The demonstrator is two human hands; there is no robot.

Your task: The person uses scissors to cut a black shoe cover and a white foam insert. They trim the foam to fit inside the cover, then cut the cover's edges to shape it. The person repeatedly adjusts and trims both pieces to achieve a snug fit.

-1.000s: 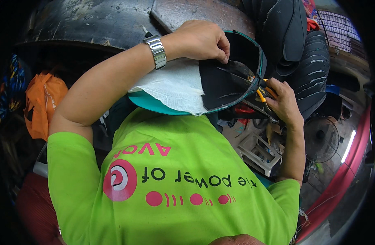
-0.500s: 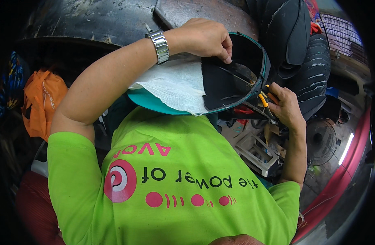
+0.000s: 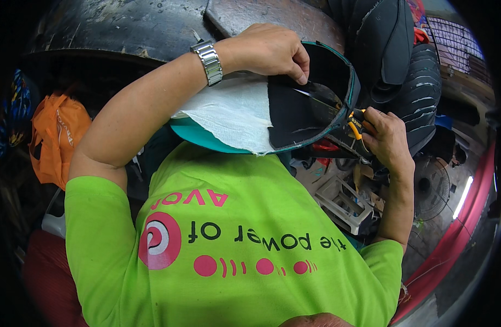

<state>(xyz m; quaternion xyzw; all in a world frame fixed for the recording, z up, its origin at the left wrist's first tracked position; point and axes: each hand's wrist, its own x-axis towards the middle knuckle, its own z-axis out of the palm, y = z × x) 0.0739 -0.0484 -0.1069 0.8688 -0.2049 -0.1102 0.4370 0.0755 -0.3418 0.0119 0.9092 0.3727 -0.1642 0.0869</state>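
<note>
Pinching black piece [image 3: 299, 109] unchanged, left hand [image 3: 269, 50], right hand [image 3: 386, 136] steady

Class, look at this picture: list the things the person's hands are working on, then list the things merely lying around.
In use:
left hand pinching the black curved piece
right hand gripping an orange-handled tool
white cloth under the piece

Lying about:
orange bag
stack of black pieces
white crate
</note>
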